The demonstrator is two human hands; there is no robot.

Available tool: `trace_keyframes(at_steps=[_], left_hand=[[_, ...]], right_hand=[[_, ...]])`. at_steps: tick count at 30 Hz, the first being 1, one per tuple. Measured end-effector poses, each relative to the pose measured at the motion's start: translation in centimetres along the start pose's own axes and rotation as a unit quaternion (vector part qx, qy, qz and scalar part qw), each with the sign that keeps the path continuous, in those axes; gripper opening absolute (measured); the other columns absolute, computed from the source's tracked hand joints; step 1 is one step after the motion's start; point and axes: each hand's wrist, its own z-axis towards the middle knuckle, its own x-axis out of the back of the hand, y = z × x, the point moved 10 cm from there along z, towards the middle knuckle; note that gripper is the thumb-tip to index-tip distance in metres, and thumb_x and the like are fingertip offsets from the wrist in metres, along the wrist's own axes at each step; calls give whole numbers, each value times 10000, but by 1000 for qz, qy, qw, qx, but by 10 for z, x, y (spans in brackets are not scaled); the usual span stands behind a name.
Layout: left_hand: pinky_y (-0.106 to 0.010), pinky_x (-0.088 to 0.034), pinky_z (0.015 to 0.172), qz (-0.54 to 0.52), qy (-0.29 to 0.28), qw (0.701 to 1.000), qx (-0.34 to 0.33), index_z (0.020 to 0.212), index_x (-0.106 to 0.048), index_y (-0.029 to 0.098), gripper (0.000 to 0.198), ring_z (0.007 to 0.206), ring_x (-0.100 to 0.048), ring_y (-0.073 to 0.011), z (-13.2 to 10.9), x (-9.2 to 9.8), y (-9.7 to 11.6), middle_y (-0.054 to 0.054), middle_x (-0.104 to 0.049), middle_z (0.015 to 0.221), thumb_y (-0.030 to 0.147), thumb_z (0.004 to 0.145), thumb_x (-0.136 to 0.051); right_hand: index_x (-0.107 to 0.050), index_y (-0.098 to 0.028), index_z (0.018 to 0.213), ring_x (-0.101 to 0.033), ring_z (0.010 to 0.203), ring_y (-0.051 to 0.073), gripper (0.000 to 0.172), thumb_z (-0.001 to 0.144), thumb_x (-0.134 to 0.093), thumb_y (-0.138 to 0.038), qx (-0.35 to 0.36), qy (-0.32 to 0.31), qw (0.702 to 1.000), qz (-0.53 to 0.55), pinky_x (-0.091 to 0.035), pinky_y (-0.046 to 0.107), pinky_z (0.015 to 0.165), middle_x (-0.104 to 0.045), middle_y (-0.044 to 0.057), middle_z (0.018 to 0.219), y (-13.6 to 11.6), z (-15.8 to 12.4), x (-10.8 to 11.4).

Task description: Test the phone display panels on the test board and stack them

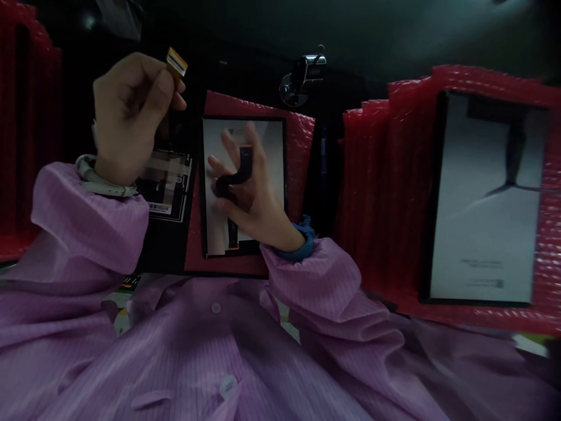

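My left hand [131,114] is raised at the upper left, thumb and forefinger pinched on a ribbon flex cable with an orange connector end [177,62]. Over a flat display panel [274,152] in the middle, my right hand [258,202] has its fingers partly spread and slightly blurred. A curved black flex cable [240,173] runs across it, between thumb and fingers, and seems held there loosely. Below the thumb, a dark strip with an orange end [234,237] shows against the panel. Beneath the panel lies a red bubble-wrap sheet [300,152].
A black board with printed labels [170,181] sits under my left wrist. Stacked red bubble-wrap sleeves [368,187] stand at the right, with another display panel [486,216] on top. More red wrap [28,134] is at far left. A shiny metal object [304,76] stands behind.
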Motion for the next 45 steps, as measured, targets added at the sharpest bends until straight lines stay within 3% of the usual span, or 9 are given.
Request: trace_keyframes(at_steps=[3,6,10,18,22,27,32,38,45], left_hand=[[-271,-462,527,12,-30,999,9,881,-659,221,297,651,-565,-35,-1,-5,-4,54,-670,804,428,1051,-530],[-299,-523,616,10,-71,997,24,916,-693,254,257,705,-599,-50,-2,-12,-7,54,-683,820,441,1037,-566],[-356,-527,662,34,-110,993,16,988,-733,283,237,740,-636,-115,-3,-19,-3,21,-711,795,481,1012,-606],[-450,-512,907,109,-214,968,-69,869,-677,258,363,784,-615,-156,-10,-42,7,-4,-744,855,483,1049,-456],[-514,-461,1019,139,-272,951,-46,831,-671,283,406,831,-644,-210,-17,-54,1,-14,-722,818,537,1016,-415],[-581,-412,1064,149,-320,935,-29,837,-696,251,318,941,-644,-257,-25,-68,-6,-41,-716,834,438,977,-479],[-563,-351,1134,137,-324,936,-3,838,-690,197,298,980,-616,-223,-27,-69,-8,-29,-704,834,397,977,-518],[-551,-277,1196,117,-325,938,27,797,-677,185,277,973,-614,-192,-26,-67,-6,1,-669,776,365,968,-553],[-515,-323,1174,109,-300,947,32,745,-668,218,231,947,-645,-208,-25,-66,-6,4,-662,756,326,936,-596]], right_hand=[[-422,-297,1480,-442,1486,217,436,1063,-372,-411,10,-14,999,-30,-427,490,1215,-484,69,1569,-4,0,2],[-622,-264,1184,-514,1390,235,539,1065,-202,-580,14,16,997,-77,-422,523,1196,-584,73,1427,-7,-1,11],[-616,-274,1013,-504,1366,226,656,1044,-68,-632,18,21,996,-84,-446,510,1161,-547,39,1431,-8,-1,13],[-564,-241,937,-497,1281,247,282,1045,-400,-443,51,-8,988,-147,-425,541,1130,-544,94,1390,-16,3,8],[-552,-238,877,-517,1240,255,254,1036,-432,-396,31,51,983,-174,-443,553,1098,-570,93,1302,-8,4,19],[-576,-232,883,-484,1260,273,213,1030,-452,-323,17,97,966,-240,-374,587,1140,-564,90,1293,1,10,23],[-589,-223,937,-467,1277,276,209,1041,-438,-322,23,69,962,-264,-343,567,1159,-541,97,1312,3,15,17],[-548,-214,894,-504,1214,252,226,1052,-425,-320,44,101,952,-286,-384,554,1120,-564,96,1261,-2,12,22],[-555,-211,905,-494,1222,262,227,1051,-428,-330,49,105,949,-295,-390,554,1109,-558,109,1258,-1,13,21]])
